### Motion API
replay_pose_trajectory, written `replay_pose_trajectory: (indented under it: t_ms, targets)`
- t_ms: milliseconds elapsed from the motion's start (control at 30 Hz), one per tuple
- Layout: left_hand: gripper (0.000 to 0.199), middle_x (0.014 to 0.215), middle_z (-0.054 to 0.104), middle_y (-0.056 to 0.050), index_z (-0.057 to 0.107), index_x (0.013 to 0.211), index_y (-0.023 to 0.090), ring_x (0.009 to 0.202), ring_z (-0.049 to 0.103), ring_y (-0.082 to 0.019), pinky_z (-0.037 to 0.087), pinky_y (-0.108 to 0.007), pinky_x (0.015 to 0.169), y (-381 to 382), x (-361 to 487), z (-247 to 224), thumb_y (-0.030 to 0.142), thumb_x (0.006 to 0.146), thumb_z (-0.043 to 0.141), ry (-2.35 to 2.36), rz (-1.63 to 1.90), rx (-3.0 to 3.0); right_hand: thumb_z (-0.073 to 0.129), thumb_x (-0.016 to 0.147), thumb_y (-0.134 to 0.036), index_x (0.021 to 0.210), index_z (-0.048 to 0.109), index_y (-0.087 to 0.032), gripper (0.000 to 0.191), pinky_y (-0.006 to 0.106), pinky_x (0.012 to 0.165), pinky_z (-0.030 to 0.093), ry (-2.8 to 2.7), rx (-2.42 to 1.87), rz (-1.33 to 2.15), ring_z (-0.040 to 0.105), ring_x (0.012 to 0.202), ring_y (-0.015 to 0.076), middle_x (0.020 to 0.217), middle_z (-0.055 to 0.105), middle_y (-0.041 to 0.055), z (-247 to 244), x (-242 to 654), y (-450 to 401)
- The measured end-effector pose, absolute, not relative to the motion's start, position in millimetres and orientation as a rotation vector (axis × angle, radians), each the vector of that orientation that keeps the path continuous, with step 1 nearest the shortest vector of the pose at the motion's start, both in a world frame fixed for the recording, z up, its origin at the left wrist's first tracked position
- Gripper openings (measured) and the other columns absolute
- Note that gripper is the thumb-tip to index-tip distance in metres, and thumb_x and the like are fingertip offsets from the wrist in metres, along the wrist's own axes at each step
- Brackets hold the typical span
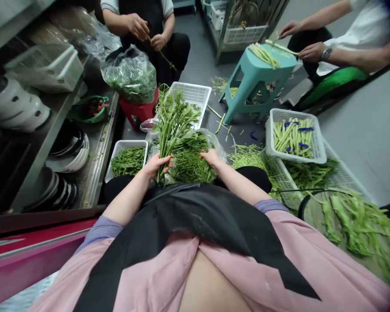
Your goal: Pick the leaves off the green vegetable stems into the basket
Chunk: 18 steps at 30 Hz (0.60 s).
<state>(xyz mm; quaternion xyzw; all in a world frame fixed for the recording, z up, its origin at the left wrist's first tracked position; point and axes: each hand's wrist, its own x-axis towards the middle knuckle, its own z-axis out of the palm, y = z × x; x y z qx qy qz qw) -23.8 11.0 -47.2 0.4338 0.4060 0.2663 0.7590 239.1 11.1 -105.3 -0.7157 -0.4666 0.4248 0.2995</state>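
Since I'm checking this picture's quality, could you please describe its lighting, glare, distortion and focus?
Head view: shelves slant, likely wide-lens distortion, their insides dark; head view: light glints off the bag on the red stool; head view: held leafy bunch fairly clear, greens at lower right softer.

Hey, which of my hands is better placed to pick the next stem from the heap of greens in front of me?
Probably your right hand: its fingers are right at the heap of greens, while your left hand is closed around a leafy bunch.
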Motion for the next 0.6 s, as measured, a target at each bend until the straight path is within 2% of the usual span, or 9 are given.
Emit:
replay_pose_trajectory:
  t_ms: [100, 233, 333, 467, 600]
  targets:
    - [0.055, 0.048, 0.048, 0.009, 0.051, 0.095, 0.014, 0.03, 0.037, -0.005, 0.028, -0.016, 0.034, 7, -36, -46, 0.049, 0.064, 0.08, 0.799, 0.571, 0.906, 0.068, 0.065, -0.017, 0.078, 0.061, -0.013, 0.015, 0.023, 0.055, 0.035, -1.226, -1.98, 1.059, 0.044, 0.051, 0.0096, 0.047, 0.047, -0.0052, -96, 233, 9]
    - [0.053, 0.048, 0.047, 0.008, 0.051, 0.095, 0.014, 0.031, 0.036, -0.004, 0.027, -0.016, 0.035, 0, -36, -43, 0.048, 0.064, 0.08, 0.784, 0.528, 0.942, 0.062, 0.077, -0.043, 0.085, 0.06, -0.017, 0.027, 0.022, 0.045, 0.029, -1.023, -1.523, 1.168, 0.035, 0.043, 0.0065, 0.05, 0.041, -0.0076, -53, 225, 8]
    - [0.052, 0.048, 0.047, 0.008, 0.052, 0.094, 0.014, 0.032, 0.038, -0.005, 0.027, -0.017, 0.036, -4, -30, -39, 0.045, 0.064, 0.081, 0.796, 0.503, 1.016, 0.07, 0.07, -0.054, 0.075, 0.048, -0.021, 0.04, 0.021, 0.038, 0.021, -0.869, -1.269, 1.348, 0.027, 0.038, 0.0044, 0.048, 0.035, -0.0097, -23, 219, 13]
    - [0.053, 0.045, 0.045, 0.008, 0.054, 0.095, 0.013, 0.033, 0.039, -0.006, 0.027, -0.018, 0.037, -8, -24, -35, 0.045, 0.064, 0.082, 0.838, 0.495, 1.136, 0.078, 0.064, -0.041, 0.067, 0.028, -0.023, 0.053, 0.02, 0.036, 0.018, -0.676, -1.206, 1.518, 0.022, 0.036, 0.0026, 0.043, 0.024, -0.0127, -12, 212, 19]
    - [0.054, 0.049, 0.046, 0.007, 0.056, 0.096, 0.011, 0.036, 0.038, -0.005, 0.026, -0.019, 0.038, -10, -20, -34, 0.054, 0.07, 0.074, 0.932, 0.613, 1.163, 0.069, 0.068, -0.025, 0.07, 0.028, -0.023, 0.041, 0.018, 0.036, 0.019, -0.532, -1.234, 1.464, 0.023, 0.036, 0.0027, 0.043, 0.024, -0.0135, -21, 208, 13]
